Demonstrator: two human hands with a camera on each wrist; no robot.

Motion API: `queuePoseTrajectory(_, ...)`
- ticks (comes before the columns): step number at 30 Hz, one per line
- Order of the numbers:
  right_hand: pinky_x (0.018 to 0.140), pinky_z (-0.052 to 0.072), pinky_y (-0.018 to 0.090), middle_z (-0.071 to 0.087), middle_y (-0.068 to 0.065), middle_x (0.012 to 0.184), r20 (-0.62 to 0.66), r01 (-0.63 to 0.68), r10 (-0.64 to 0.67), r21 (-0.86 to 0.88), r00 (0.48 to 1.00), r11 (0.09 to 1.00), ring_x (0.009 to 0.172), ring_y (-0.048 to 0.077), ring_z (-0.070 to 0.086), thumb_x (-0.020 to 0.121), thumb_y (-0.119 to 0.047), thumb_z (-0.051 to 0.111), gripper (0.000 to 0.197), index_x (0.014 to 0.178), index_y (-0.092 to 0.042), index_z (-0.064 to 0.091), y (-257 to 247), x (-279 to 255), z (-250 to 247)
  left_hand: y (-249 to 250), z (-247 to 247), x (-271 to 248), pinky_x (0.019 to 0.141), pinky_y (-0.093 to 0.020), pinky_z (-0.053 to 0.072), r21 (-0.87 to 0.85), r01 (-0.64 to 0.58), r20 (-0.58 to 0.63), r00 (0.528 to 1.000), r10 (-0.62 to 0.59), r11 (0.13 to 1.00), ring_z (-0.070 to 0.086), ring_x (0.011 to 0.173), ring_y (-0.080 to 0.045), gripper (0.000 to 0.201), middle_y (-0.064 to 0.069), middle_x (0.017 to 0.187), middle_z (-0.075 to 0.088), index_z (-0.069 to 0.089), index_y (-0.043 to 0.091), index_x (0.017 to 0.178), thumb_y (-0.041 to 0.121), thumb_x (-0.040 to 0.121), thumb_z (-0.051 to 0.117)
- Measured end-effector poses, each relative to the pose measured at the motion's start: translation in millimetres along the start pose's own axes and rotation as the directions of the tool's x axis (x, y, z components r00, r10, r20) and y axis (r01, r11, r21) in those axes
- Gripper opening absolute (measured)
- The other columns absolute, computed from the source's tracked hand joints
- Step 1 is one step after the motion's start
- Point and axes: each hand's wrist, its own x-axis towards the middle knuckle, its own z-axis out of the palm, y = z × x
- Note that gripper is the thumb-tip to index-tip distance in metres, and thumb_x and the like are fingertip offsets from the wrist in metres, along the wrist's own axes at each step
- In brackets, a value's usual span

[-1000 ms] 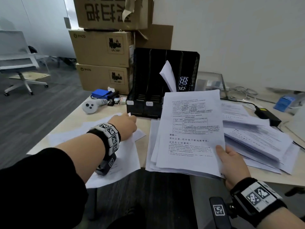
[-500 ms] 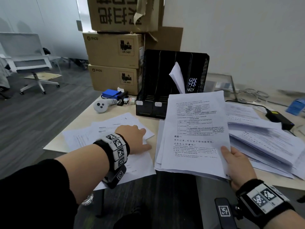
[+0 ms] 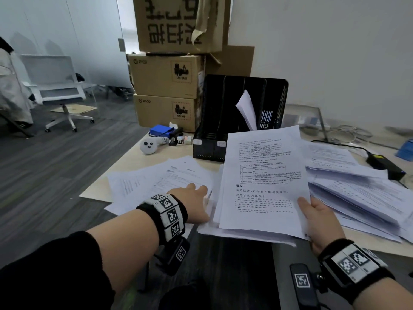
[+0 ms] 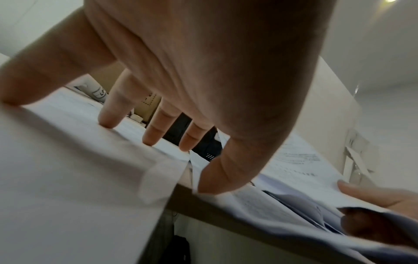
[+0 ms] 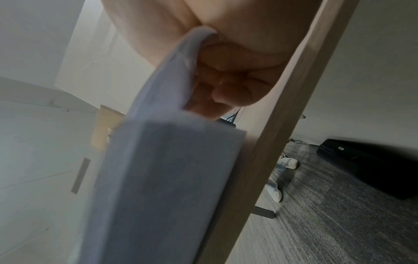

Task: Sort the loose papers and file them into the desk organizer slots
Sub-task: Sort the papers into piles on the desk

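1. Head view: a desk [image 3: 143, 162] strewn with papers. The right hand [image 3: 321, 222] pinches the near right corner of a printed stack of papers [image 3: 263, 186], thumb on top, lifting it above more sheets. The left hand [image 3: 194, 204] lies flat with straight fingers on loose sheets [image 3: 156, 180] at the desk's left. A black desk organizer [image 3: 241, 117] stands behind; one slot holds a curled paper [image 3: 245, 108], the other visible slots look empty. A thick pile [image 3: 357, 193] lies to the right.
2. Left wrist view: the left hand's fingertips [image 4: 106, 121] press, spread, on white sheets at the desk edge; nothing is gripped.
3. Right wrist view: the right hand's fingers [image 5: 226, 85] curl under the stack, clamping it.
4. Progress, judging by this: filing has barely begun; most papers remain unsorted.
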Motion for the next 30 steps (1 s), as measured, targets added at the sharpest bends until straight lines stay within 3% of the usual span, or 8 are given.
queuePoseTrajectory(4, 0.079, 0.057, 0.039, 0.079, 0.008, 0.085, 0.013, 0.009, -0.010, 0.014, 1.000, 1.000, 0.075, 0.028, 0.072, 0.104, -0.016, 0.054, 0.020, 0.097, -0.012, 0.072, 1, -3, 0, -15, 11, -8, 0.082, -0.043, 0.054, 0.058, -0.069, 0.012, 0.998, 0.069, 0.996, 0.056, 0.117, -0.030, 0.075, -0.003, 0.136, 0.043, 0.028, 0.034, 0.146, 0.039, 0.080, 0.062)
queuePoseTrajectory(7, 0.076, 0.057, 0.037, 0.079, 0.006, 0.081, 0.022, 0.024, -0.025, 0.012, 0.999, 1.000, 0.069, 0.024, 0.073, 0.104, -0.015, 0.054, 0.020, 0.095, -0.011, 0.071, -1, -5, 2, -23, 17, -12, 0.078, -0.042, 0.054, 0.096, -0.098, 0.000, 0.995, 0.099, 0.991, 0.058, 0.112, -0.028, 0.068, -0.004, 0.132, 0.045, 0.031, 0.030, 0.145, 0.031, 0.084, 0.060)
queuePoseTrajectory(12, 0.080, 0.056, 0.040, 0.079, 0.005, 0.081, 0.016, 0.025, -0.025, -0.002, 1.000, 1.000, 0.075, 0.028, 0.072, 0.103, -0.016, 0.055, 0.020, 0.092, -0.013, 0.072, 0, -6, 4, -34, 3, -12, 0.079, -0.037, 0.051, 0.247, -0.045, -0.080, 0.995, 0.066, 0.968, 0.062, 0.109, -0.027, 0.028, -0.006, 0.121, 0.059, 0.057, 0.016, 0.120, 0.015, 0.093, 0.049)
queuePoseTrajectory(18, 0.077, 0.060, 0.041, 0.079, 0.013, 0.088, 0.019, -0.023, 0.023, -0.019, 1.000, 1.000, 0.073, 0.029, 0.073, 0.103, -0.017, 0.057, 0.018, 0.103, -0.007, 0.072, 8, -1, 5, -67, -8, -2, 0.082, -0.036, 0.051, 0.272, 0.108, -0.064, 0.994, -0.094, 0.956, 0.064, 0.109, -0.026, 0.028, -0.005, 0.118, 0.067, 0.066, 0.017, 0.111, 0.017, 0.099, 0.040)
queuePoseTrajectory(22, 0.050, 0.057, 0.024, 0.078, 0.001, 0.074, 0.027, -0.020, 0.021, -0.030, 0.999, 0.999, 0.059, 0.015, 0.073, 0.104, -0.015, 0.055, 0.017, 0.098, -0.012, 0.071, 9, 2, 7, -82, 4, 2, 0.095, -0.039, 0.051, 0.094, 0.173, -0.064, 0.984, -0.168, 0.980, 0.061, 0.110, -0.022, 0.043, 0.000, 0.120, 0.065, 0.062, 0.022, 0.107, 0.049, 0.102, 0.030)
queuePoseTrajectory(24, 0.053, 0.058, 0.026, 0.079, 0.003, 0.077, 0.033, -0.017, 0.017, -0.016, 0.999, 1.000, 0.061, 0.017, 0.074, 0.104, -0.016, 0.055, 0.017, 0.101, -0.011, 0.071, 8, 4, 7, -79, 6, 1, 0.098, -0.041, 0.049, 0.006, 0.156, -0.105, 0.982, -0.155, 0.988, 0.059, 0.116, -0.021, 0.047, 0.003, 0.129, 0.062, 0.059, 0.026, 0.113, 0.060, 0.100, 0.030)
queuePoseTrajectory(26, 0.064, 0.058, 0.031, 0.080, 0.006, 0.082, 0.041, -0.012, 0.012, 0.001, 0.999, 1.000, 0.065, 0.019, 0.074, 0.103, -0.017, 0.056, 0.018, 0.105, -0.009, 0.072, 8, 7, 7, -64, 4, -1, 0.110, -0.040, 0.041, -0.183, 0.079, -0.189, 0.975, -0.114, 0.980, 0.051, 0.134, -0.019, 0.052, 0.006, 0.148, 0.053, 0.057, 0.028, 0.135, 0.061, 0.101, 0.036)
queuePoseTrajectory(30, 0.075, 0.056, 0.035, 0.080, 0.005, 0.087, 0.042, 0.015, -0.016, 0.019, 0.999, 1.000, 0.069, 0.017, 0.075, 0.104, -0.020, 0.054, 0.020, 0.097, -0.016, 0.073, 2, 5, 4, -14, -10, -2, 0.112, -0.033, 0.037, -0.657, -0.102, -0.248, 0.965, -0.087, 0.747, 0.049, 0.137, -0.016, 0.052, 0.005, 0.151, 0.052, 0.052, 0.023, 0.147, 0.049, 0.103, 0.048)
